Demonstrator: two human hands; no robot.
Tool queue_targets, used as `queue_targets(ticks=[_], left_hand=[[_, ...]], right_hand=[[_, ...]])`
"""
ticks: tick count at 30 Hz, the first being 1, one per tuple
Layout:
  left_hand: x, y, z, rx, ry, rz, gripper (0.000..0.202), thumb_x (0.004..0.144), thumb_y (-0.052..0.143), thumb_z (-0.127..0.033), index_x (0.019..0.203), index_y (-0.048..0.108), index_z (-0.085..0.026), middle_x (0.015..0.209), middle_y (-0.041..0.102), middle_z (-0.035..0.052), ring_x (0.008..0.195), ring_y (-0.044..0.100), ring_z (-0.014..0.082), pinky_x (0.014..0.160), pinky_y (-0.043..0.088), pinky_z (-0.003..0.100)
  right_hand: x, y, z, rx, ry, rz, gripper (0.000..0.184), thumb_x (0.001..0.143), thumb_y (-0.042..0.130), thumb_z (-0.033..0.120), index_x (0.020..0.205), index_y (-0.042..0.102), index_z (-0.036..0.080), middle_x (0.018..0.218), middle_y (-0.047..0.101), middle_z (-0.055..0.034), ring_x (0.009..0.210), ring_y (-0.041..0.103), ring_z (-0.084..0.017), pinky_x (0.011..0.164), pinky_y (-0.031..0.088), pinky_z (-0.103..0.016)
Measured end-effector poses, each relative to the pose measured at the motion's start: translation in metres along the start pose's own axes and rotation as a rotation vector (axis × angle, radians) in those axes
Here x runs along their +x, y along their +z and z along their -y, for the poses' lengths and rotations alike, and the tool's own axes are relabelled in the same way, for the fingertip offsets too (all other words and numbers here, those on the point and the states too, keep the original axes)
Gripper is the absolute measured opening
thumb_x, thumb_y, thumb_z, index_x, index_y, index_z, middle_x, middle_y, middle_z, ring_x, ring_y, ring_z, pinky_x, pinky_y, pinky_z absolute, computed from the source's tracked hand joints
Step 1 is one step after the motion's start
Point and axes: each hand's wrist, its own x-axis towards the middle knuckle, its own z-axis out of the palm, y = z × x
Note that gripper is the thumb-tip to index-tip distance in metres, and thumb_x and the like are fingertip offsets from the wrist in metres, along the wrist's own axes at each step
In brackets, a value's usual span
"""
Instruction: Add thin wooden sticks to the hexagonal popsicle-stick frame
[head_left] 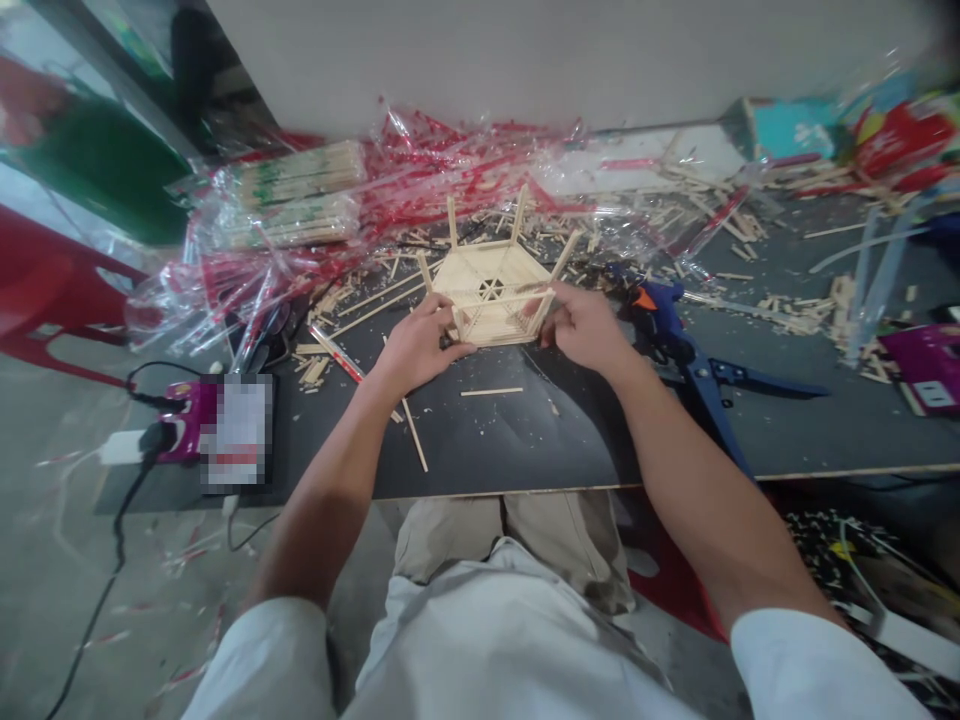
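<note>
A six-sided frame of thin wooden sticks [501, 262] stands on the dark table, with upright posts at its corners and a small spoked opening in its base. My left hand [424, 345] grips the near left corner, thumb along the lower front edge. At the near right corner, my right hand [581, 322] pinches the frame by a post; some of its fingertips are hidden behind the sticks. A single loose stick [491, 392] lies on the table just in front of the frame.
Bundles of sticks in clear plastic [300, 190] and crumpled red-and-clear wrappers [450, 150] crowd the back. A blue hand tool with an orange part [679, 340] lies right of my right hand. A phone [238, 432] and a purple power strip [187, 420] with cords sit at the left edge.
</note>
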Motion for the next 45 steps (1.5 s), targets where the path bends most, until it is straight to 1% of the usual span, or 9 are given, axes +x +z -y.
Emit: queue_targets(ticks=[4, 7, 13, 18, 24, 30, 35, 40, 45], left_hand=[[0.0, -0.004, 0.0, -0.016, 0.02, -0.004, 0.033, 0.085, 0.082, -0.038, 0.109, 0.072, -0.018, 0.123, 0.063, 0.0117, 0.094, 0.068, 0.0207, 0.085, 0.057, 0.038], [-0.001, -0.009, 0.0, -0.021, 0.034, 0.018, 0.036, 0.083, 0.084, -0.039, 0.11, 0.071, -0.019, 0.127, 0.062, 0.0114, 0.099, 0.068, 0.0217, 0.087, 0.057, 0.037], [-0.001, -0.013, 0.008, 0.004, 0.008, -0.013, 0.04, 0.079, 0.087, -0.039, 0.109, 0.069, -0.019, 0.127, 0.063, 0.0135, 0.111, 0.067, 0.0269, 0.094, 0.057, 0.041], [-0.002, -0.017, 0.014, 0.055, -0.008, -0.041, 0.048, 0.078, 0.087, -0.038, 0.117, 0.067, -0.02, 0.134, 0.063, 0.0154, 0.127, 0.061, 0.0321, 0.111, 0.05, 0.05], [-0.005, -0.027, 0.021, 0.023, 0.038, -0.032, 0.056, 0.079, 0.084, -0.033, 0.129, 0.062, -0.019, 0.142, 0.058, 0.0164, 0.136, 0.056, 0.0321, 0.117, 0.047, 0.049], [-0.01, -0.037, 0.042, -0.032, 0.113, -0.012, 0.048, 0.078, 0.075, -0.028, 0.125, 0.064, -0.024, 0.146, 0.057, 0.0149, 0.133, 0.06, 0.031, 0.115, 0.049, 0.05], [-0.009, -0.043, 0.058, -0.049, 0.162, -0.047, 0.048, 0.074, 0.066, -0.02, 0.121, 0.064, -0.024, 0.145, 0.058, 0.0151, 0.135, 0.058, 0.0308, 0.114, 0.05, 0.051], [-0.006, -0.044, 0.054, -0.004, 0.112, -0.096, 0.043, 0.068, 0.061, -0.017, 0.11, 0.067, -0.023, 0.129, 0.069, 0.0111, 0.122, 0.066, 0.0292, 0.11, 0.053, 0.047], [0.0, -0.024, 0.043, 0.015, -0.081, -0.155, 0.041, 0.073, 0.054, -0.016, 0.11, 0.07, -0.02, 0.11, 0.075, 0.0088, 0.1, 0.071, 0.0248, 0.096, 0.057, 0.038]], right_hand=[[0.002, -0.001, -0.001, -0.207, -0.122, -0.072, 0.019, 0.08, 0.054, 0.016, 0.09, 0.069, 0.023, 0.082, 0.071, -0.0052, 0.074, 0.067, -0.023, 0.073, 0.055, -0.039], [0.003, -0.001, -0.003, -0.247, -0.224, -0.037, 0.017, 0.082, 0.057, 0.018, 0.091, 0.071, 0.022, 0.099, 0.072, -0.0094, 0.094, 0.068, -0.027, 0.084, 0.054, -0.043], [0.003, -0.002, 0.001, -0.238, -0.209, 0.054, 0.012, 0.088, 0.062, 0.026, 0.087, 0.073, 0.021, 0.09, 0.069, -0.0075, 0.074, 0.061, -0.02, 0.071, 0.049, -0.036], [0.001, 0.0, 0.009, -0.266, -0.199, 0.096, 0.013, 0.089, 0.062, 0.027, 0.079, 0.069, 0.022, 0.084, 0.067, -0.0049, 0.072, 0.059, -0.019, 0.069, 0.045, -0.034], [-0.001, 0.008, 0.019, -0.335, -0.267, 0.133, 0.012, 0.091, 0.059, 0.02, 0.081, 0.065, 0.02, 0.081, 0.061, -0.0038, 0.075, 0.056, -0.018, 0.072, 0.044, -0.033], [-0.006, 0.021, 0.03, -0.298, -0.345, 0.236, 0.017, 0.098, 0.052, 0.021, 0.088, 0.065, 0.018, 0.09, 0.063, -0.0067, 0.078, 0.056, -0.017, 0.075, 0.044, -0.032], [-0.013, 0.034, 0.041, -0.362, -0.356, 0.301, 0.022, 0.103, 0.05, 0.025, 0.102, 0.07, 0.017, 0.104, 0.066, -0.0101, 0.093, 0.062, -0.02, 0.081, 0.046, -0.033], [-0.017, 0.041, 0.053, -0.463, -0.372, 0.376, 0.026, 0.106, 0.049, 0.026, 0.107, 0.072, 0.015, 0.108, 0.067, -0.0109, 0.093, 0.063, -0.019, 0.076, 0.043, -0.031], [-0.02, 0.039, 0.063, -0.622, -0.36, 0.389, 0.033, 0.109, 0.044, 0.026, 0.109, 0.073, 0.011, 0.11, 0.068, -0.0119, 0.09, 0.064, -0.018, 0.075, 0.041, -0.031]])
